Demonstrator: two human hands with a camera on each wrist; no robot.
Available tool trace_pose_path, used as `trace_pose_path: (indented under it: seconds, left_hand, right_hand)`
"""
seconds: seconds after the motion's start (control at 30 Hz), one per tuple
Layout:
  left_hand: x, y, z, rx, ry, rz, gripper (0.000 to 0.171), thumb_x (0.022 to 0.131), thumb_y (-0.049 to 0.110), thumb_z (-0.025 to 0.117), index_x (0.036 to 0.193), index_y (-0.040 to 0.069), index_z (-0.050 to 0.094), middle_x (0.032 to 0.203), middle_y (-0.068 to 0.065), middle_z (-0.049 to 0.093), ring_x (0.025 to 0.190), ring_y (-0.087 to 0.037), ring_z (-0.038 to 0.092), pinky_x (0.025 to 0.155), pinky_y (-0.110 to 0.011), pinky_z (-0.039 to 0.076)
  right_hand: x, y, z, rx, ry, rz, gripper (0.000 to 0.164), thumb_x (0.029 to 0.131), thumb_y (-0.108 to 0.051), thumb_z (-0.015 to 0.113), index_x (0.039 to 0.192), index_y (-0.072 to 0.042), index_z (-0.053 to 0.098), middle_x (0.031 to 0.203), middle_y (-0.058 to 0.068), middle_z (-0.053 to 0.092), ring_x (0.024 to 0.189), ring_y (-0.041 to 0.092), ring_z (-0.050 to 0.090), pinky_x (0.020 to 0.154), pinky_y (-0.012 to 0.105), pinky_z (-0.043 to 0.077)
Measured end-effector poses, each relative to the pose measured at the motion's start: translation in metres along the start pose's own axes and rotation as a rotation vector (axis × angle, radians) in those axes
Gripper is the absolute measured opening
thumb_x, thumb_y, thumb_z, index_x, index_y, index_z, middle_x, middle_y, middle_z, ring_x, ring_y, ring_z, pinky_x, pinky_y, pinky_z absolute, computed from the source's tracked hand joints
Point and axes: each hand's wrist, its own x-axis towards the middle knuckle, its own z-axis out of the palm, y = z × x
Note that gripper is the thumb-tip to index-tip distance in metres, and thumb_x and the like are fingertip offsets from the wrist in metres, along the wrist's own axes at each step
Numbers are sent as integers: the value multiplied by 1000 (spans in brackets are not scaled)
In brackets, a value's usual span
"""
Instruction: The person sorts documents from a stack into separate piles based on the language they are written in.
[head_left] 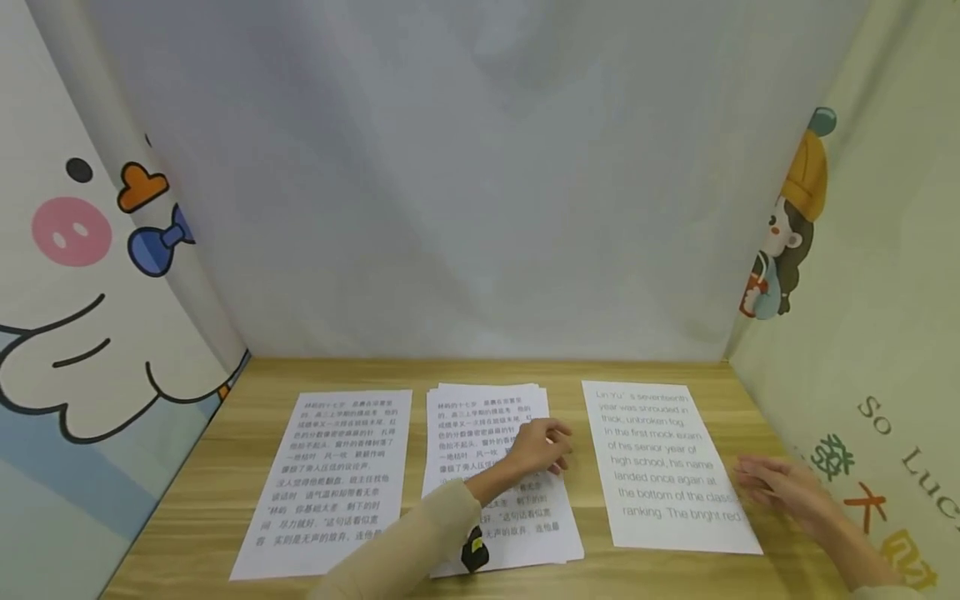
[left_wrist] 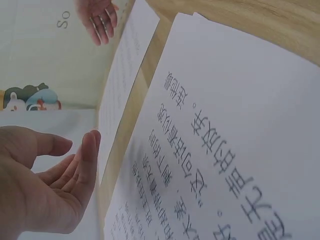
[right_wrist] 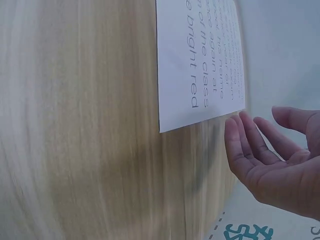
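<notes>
On the wooden table [head_left: 195, 492], three lots of printed paper lie side by side. At the centre sits a stack of Chinese-text sheets [head_left: 491, 417], slightly fanned at its edges. The left hand [head_left: 538, 447] hovers over or rests on the middle of this stack, fingers relaxed and loosely spread, gripping nothing; the left wrist view shows its palm open above the page. At nine o'clock from the stack lies a single Chinese-text sheet [head_left: 330, 483], just beside it and apart. At three o'clock lies an English-text sheet [head_left: 663, 467]. The right hand [head_left: 780, 487] is at that sheet's right edge, near its lower corner, fingers straight and together, holding nothing; whether the fingertips touch the paper cannot be told. A cream sleeve [head_left: 408, 550] covers the left forearm.
</notes>
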Motion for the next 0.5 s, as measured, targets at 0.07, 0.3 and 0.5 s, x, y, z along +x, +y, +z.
trace_pose_path:
  seconds: [0.07,0.3,0.5]
  left_hand:
    - [-4,2,-12,18,10,22,31,94,-1,60,123,-12,63,100,-26,73,79,-43,75,64,-38,65]
    - [-24,-3,-36,60,44,38,28,95,0,62,121,-10,65,99,-27,74,75,-40,75,66,-45,64]
    - [-43,-10,-57,81,75,3,30,93,2,65,121,-8,65,99,-23,75,74,-35,75,63,-42,64]
  right_hand:
    - [3,-5,3,-34,-13,-25,66,110,-29,45,149,21,27,137,24,63,98,-8,66,89,24,60]
    - [12,-18,16,-33,-48,-85,63,110,-25,45,148,23,28,133,20,66,100,-6,67,93,27,60]
    - [17,-34,41,-7,-102,-123,59,110,-20,46,149,20,30,135,20,65,102,-3,67,93,28,60]
